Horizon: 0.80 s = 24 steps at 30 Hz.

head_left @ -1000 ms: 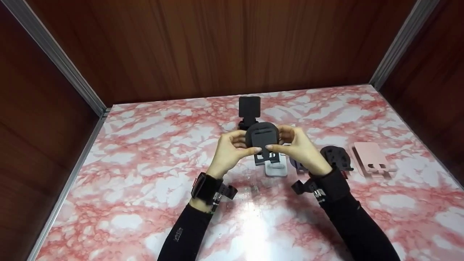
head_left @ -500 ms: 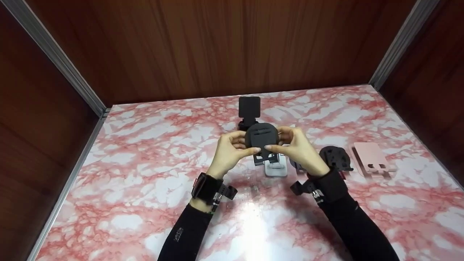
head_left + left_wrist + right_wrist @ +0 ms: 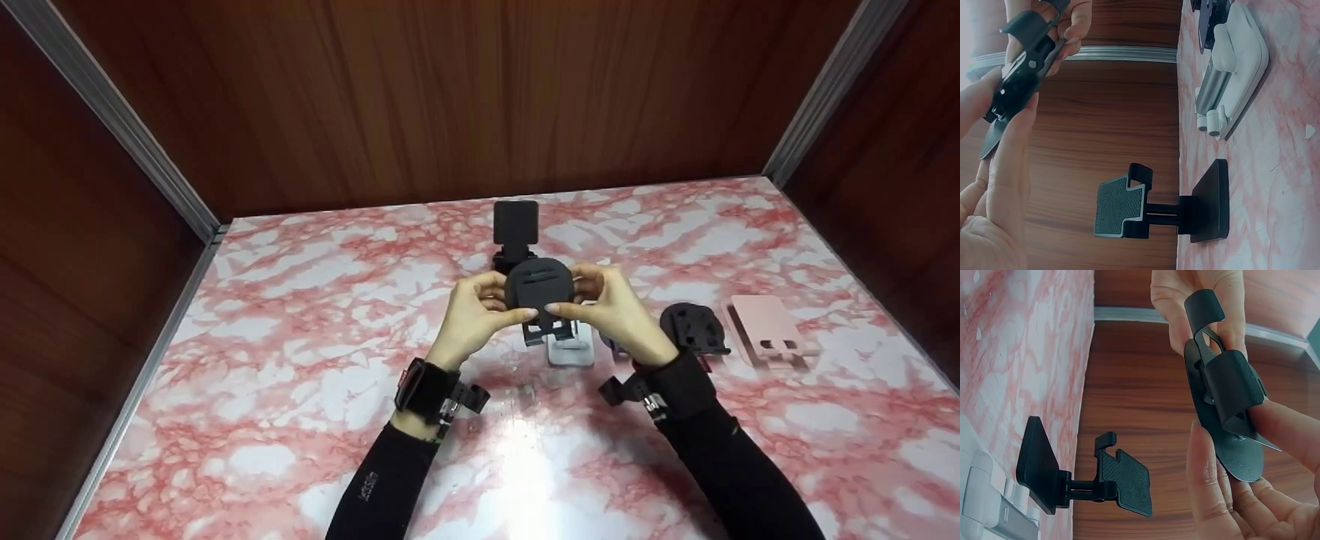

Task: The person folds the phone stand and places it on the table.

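Black folding stand (image 3: 540, 289), pinched by left hand (image 3: 474, 311) and right hand (image 3: 611, 311); hinged bracket visible in wrist views only; rounded end toward 12 o'clock, long axis 12–6.

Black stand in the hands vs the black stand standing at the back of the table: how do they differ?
The held black stand is up off the table, gripped by the left hand and the right hand; the rear black stand sits on the table untouched. The held one has a rounded plate and looks partly folded; the rear one has a squarish plate raised upright on an arm. Both are black plastic phone stands.
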Each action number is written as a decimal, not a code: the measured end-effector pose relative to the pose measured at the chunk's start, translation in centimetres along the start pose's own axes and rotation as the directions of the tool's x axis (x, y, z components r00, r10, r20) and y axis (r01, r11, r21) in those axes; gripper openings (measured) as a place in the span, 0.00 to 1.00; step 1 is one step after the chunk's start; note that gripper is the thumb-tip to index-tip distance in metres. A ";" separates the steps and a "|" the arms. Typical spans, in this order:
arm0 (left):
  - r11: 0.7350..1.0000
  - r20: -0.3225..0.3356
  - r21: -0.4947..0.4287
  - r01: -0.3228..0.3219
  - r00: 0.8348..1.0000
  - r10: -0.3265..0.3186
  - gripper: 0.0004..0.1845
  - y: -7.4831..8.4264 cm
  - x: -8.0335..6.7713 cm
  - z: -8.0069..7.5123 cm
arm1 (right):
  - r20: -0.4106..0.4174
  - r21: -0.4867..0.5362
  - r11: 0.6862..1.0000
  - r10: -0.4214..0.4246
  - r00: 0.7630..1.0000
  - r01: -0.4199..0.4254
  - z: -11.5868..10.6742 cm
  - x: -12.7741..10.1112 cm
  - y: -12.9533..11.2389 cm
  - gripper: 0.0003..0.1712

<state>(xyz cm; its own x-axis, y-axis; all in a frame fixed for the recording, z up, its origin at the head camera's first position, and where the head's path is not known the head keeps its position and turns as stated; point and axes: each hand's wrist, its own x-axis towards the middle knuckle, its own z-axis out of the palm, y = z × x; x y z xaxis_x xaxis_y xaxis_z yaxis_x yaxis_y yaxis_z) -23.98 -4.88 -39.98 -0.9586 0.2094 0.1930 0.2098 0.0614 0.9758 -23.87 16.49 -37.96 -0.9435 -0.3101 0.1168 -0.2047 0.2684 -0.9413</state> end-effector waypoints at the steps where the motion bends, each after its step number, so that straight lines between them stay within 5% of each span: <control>1: 1.000 0.006 -0.001 0.000 1.000 0.000 0.15 0.0 0.0 0.0 | 0.000 0.004 1.000 -0.001 1.000 0.001 0.0 0.0 0.0 0.24; 19: 1.000 0.044 -0.003 0.016 0.999 -0.016 0.20 0.5 0.0 -1.1 | 0.058 0.071 0.997 0.012 0.998 -0.017 0.1 -0.3 -0.4 0.23; 24: 1.000 0.049 -0.012 -0.003 0.999 0.004 0.20 0.6 0.1 -1.6 | 0.092 0.017 1.000 0.009 0.996 -0.011 -0.4 -0.3 -0.9 0.22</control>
<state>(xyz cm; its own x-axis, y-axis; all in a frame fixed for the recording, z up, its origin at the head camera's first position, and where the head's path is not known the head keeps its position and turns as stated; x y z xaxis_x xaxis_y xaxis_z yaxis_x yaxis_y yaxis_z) -24.21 -6.34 -39.22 -0.9473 0.2569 0.1913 0.2104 0.0486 0.9764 -23.48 16.71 -37.07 -0.9174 -0.3902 0.0785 -0.1901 0.2563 -0.9477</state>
